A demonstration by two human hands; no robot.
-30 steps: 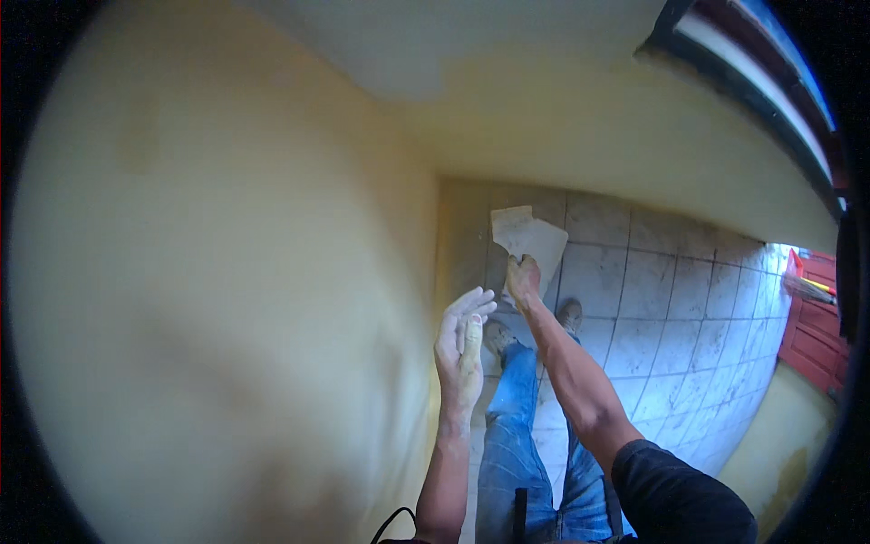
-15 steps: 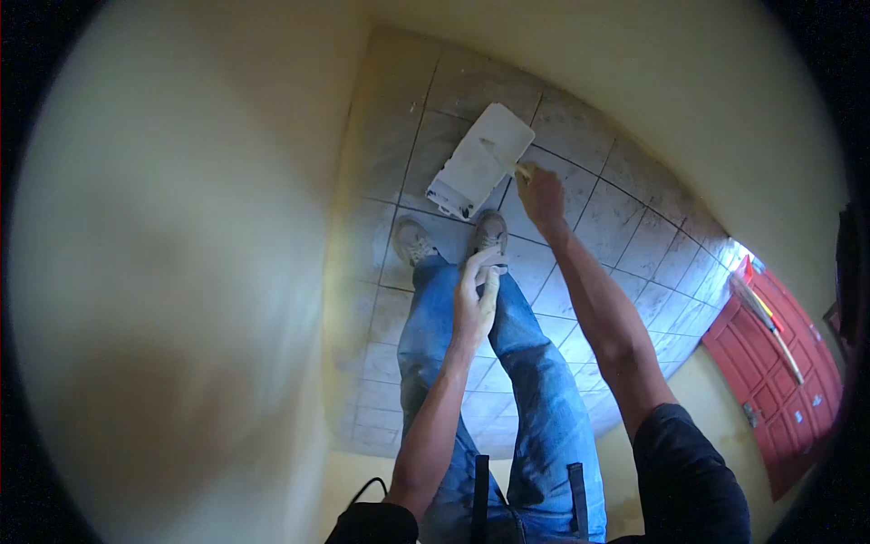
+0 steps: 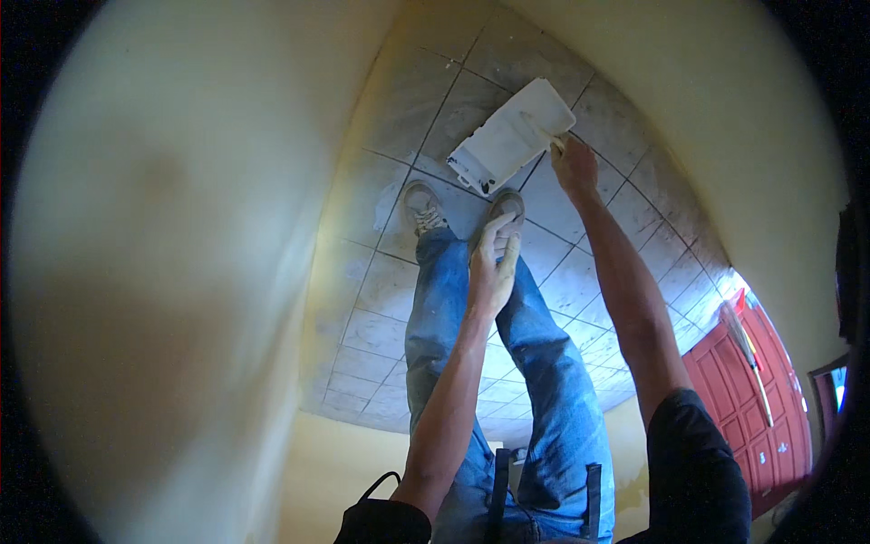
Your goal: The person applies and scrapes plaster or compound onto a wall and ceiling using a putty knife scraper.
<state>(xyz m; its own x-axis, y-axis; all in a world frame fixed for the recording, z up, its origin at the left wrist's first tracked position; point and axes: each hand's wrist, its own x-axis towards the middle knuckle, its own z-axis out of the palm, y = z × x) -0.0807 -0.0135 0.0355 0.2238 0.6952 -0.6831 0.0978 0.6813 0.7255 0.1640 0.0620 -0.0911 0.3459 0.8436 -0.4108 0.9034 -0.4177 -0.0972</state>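
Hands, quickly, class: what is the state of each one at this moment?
Left hand: open, fingers straight, holding nothing, above the jeans.
Right hand: closed on a tool handle reaching into the white tray.

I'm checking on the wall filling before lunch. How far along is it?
Most of the yellow wall looks smooth and evenly coated. In hand: the right hand reaches a tool into the white tray on the tiled floor, apparently reloading; the left hand is open. More spreading seems left; where is unclear.

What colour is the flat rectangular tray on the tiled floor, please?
The flat rectangular tray is white, smeared; head view.
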